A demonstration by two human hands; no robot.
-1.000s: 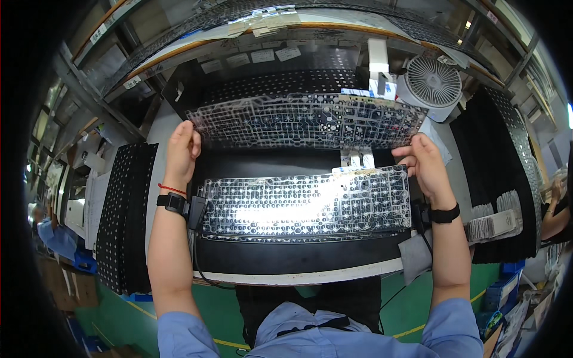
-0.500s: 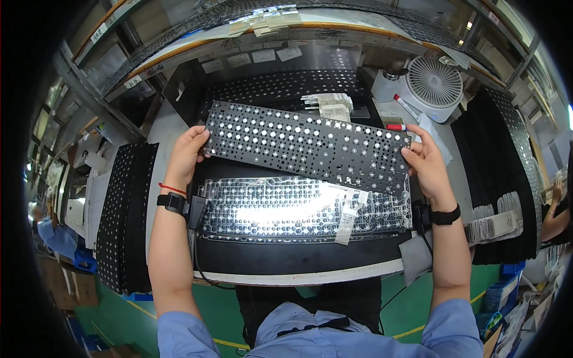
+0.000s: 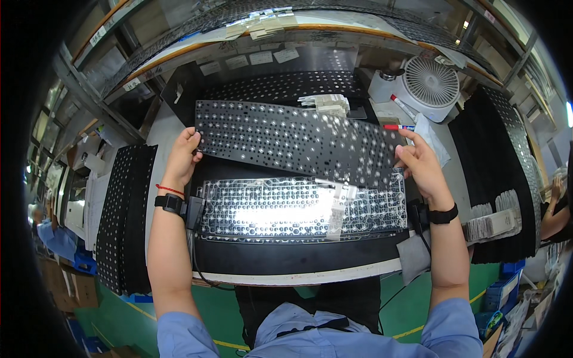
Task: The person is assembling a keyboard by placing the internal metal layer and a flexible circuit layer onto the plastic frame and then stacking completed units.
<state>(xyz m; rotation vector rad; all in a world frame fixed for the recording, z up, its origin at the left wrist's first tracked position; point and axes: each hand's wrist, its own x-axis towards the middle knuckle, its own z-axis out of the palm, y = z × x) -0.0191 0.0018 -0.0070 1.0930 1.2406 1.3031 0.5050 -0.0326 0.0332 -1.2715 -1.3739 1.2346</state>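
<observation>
A long black perforated sheet (image 3: pixel 268 134) with rows of pale round dots, shaped like a keyboard layer, is held up between my two hands. My left hand (image 3: pixel 185 152) pinches its left edge between thumb and fingers. My right hand (image 3: pixel 415 158) grips the right end, which sits lower than the left. Under and nearer to me lies a clear keyboard membrane sheet (image 3: pixel 268 209) with shiny circuit traces and a bright glare. A pale flat tail (image 3: pixel 337 221) runs across it. The raised sheet overhangs the membrane's far edge.
Stacks of dotted black sheets stand at the left (image 3: pixel 122 221) and right (image 3: pixel 501 161). A white fan (image 3: pixel 432 83), a red-capped marker (image 3: pixel 397 127) and a bundle of pale strips (image 3: pixel 325 104) are farther back. Another person's arm (image 3: pixel 555 209) shows at far right.
Both hands have shifted slightly left with the black sheet. The sheet's face has tipped, so its dots catch less light and it looks a little blurred. The membrane below stays put.
</observation>
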